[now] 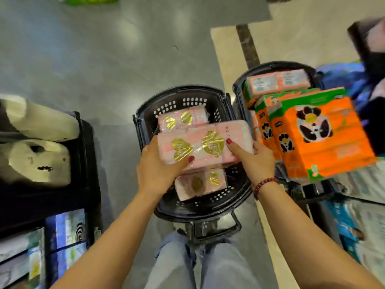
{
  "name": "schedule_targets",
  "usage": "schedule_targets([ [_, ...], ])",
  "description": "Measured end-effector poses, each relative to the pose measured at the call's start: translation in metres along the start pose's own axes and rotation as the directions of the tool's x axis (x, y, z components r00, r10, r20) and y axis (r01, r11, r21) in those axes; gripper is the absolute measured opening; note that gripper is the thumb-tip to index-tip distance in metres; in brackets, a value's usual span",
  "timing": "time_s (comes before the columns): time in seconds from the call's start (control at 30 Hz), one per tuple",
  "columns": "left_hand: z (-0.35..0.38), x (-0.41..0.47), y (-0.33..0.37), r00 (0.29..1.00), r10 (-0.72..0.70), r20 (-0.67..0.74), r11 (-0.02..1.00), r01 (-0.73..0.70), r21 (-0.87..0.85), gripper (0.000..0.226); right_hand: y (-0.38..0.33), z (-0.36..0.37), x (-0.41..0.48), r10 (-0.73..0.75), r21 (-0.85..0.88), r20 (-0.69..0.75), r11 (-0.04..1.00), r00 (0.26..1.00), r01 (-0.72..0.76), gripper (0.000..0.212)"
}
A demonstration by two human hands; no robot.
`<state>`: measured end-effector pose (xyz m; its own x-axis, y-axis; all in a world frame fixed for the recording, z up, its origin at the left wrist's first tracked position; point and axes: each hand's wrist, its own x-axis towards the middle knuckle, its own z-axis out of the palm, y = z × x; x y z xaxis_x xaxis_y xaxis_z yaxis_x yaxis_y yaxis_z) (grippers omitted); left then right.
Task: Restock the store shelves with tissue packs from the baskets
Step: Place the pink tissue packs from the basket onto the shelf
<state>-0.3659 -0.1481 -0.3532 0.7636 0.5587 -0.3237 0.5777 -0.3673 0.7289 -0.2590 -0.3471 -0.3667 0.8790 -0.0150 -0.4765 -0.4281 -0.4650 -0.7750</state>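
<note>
Both hands grip one pink tissue pack [205,142] by its ends, the left hand [158,165] with its thumb on top and the right hand [257,158] curled round the other end, holding it just above the black basket [181,90] where two more pink packs lie. The wrap looks glossy, so a loosened hold could let it slide back down. A wide right elbow might topple the orange panda packs [318,132] piled high just beside.
</note>
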Motion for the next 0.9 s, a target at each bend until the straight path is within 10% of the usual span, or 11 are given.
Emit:
schedule_targets([
  [0.37,-0.08,-0.051,0.159,0.823,0.502,0.267,0.815,-0.553,0.172,0.094,-0.097,-0.138,-0.102,-0.134,-0.016,-0.293,0.991,0.947,0.136,0.042],
  [0.57,-0.084,-0.088,0.264,0.671,0.715,0.194,0.658,-0.741,0.139,0.106,-0.13,-0.242,-0.158,-0.298,-0.072,-0.46,0.952,0.836,0.299,0.054],
  [0.7,-0.076,-0.126,0.334,0.601,0.774,0.201,0.592,-0.799,0.109,0.105,-0.14,-0.315,-0.204,-0.396,0.016,-0.482,0.888,0.781,0.46,0.023],
  [0.9,-0.05,-0.218,0.438,0.435,0.894,0.107,0.438,-0.899,-0.005,0.105,-0.128,-0.431,-0.278,-0.52,-0.021,-0.6,0.77,0.609,0.637,0.051],
])
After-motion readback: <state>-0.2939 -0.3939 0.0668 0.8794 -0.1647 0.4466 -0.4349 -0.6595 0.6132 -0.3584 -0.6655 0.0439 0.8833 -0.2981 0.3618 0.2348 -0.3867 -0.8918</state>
